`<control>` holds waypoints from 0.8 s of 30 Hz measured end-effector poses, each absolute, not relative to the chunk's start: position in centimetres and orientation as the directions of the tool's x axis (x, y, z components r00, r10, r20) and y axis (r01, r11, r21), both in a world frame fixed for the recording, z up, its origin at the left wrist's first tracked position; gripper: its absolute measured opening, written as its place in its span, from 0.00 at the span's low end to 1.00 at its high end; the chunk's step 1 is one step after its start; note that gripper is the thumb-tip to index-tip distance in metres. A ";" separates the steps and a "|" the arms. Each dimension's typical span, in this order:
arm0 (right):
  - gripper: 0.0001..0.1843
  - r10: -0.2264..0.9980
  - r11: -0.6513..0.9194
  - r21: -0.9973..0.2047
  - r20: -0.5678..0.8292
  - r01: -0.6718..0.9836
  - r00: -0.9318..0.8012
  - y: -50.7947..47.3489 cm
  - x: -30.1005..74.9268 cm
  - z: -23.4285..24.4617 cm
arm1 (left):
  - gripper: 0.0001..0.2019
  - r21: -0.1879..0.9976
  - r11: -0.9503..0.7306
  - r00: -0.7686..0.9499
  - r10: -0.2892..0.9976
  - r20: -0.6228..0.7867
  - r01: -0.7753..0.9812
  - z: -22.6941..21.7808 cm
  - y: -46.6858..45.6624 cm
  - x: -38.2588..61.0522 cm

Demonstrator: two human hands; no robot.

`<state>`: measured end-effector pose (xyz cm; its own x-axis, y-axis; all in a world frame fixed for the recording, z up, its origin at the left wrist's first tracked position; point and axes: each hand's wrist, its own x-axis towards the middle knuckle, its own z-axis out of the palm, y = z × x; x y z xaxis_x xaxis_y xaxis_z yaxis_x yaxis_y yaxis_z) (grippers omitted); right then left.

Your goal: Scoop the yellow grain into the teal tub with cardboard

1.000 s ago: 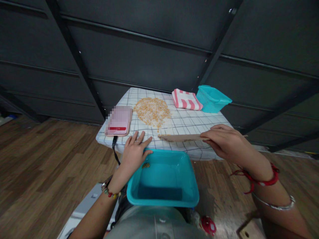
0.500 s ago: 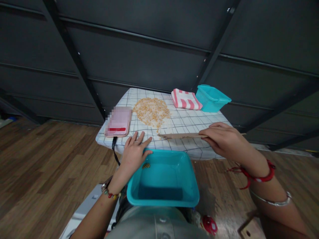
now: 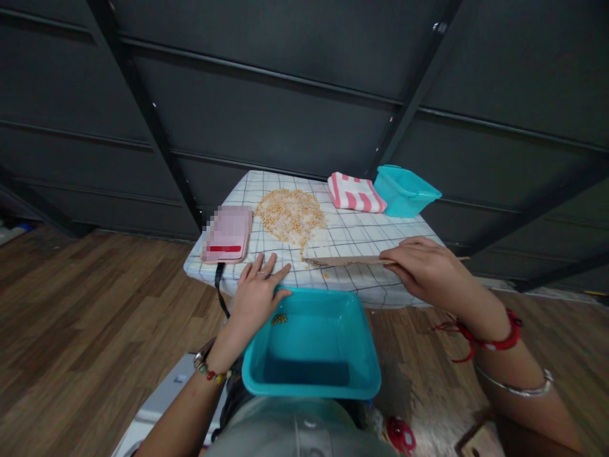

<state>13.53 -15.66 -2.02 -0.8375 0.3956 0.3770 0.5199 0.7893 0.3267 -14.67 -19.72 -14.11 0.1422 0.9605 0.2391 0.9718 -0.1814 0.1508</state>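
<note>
My left hand [image 3: 257,295] grips the far left corner of a teal plastic tub [image 3: 311,381] held at the table's near edge, thumb on the rim and fingers spread on the checked cloth. A few yellow grains [image 3: 279,318] lie inside the tub near that corner. My right hand [image 3: 428,270] is closed on one end of a flat strip of brown cardboard [image 3: 347,261] that lies across the cloth. A heap of yellow and white grains [image 3: 290,216] is spread on the cloth beyond the strip, with a few loose grains beside it.
The small table has a white checked cloth [image 3: 375,235]. A pink device [image 3: 227,233] with a black strap sits at its left edge. A red-and-white striped cloth [image 3: 356,192] and a second teal tub [image 3: 403,189] stand at the back right. Dark wall panels behind, wooden floor around.
The cardboard strip and my right hand have shifted slightly; a few grains now lie loose by the strip's near edge. My left hand and the tub have stayed put.
</note>
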 end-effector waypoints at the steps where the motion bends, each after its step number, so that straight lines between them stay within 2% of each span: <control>1: 0.11 0.398 0.796 0.314 0.373 0.517 -0.838 -15.8 13.6 -1.9 | 0.23 0.151 -0.180 0.140 0.960 0.241 0.972 -14.1 -19.7 -14.7; 8: 0.11 0.430 0.812 0.258 0.340 0.523 -0.836 -16.9 13.9 -1.2 | 0.23 0.156 -0.171 0.136 0.968 0.209 0.973 -13.8 -19.6 -14.6; 16: 0.11 0.421 0.768 0.339 0.373 0.544 -0.827 -16.1 13.8 -1.7 | 0.23 0.161 -0.171 0.135 0.968 0.212 0.972 -13.7 -19.7 -14.6; 24: 0.11 0.443 0.805 0.256 0.338 0.535 -0.830 -17.1 14.4 -1.2 | 0.23 0.165 -0.169 0.130 0.967 0.220 0.972 -13.9 -19.7 -14.6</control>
<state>14.35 -17.11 -1.23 -0.8301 0.4434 0.3383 0.5346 0.8054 0.2560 -14.64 -19.72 -13.86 0.1304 0.9669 0.2195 0.9717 -0.1686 0.1654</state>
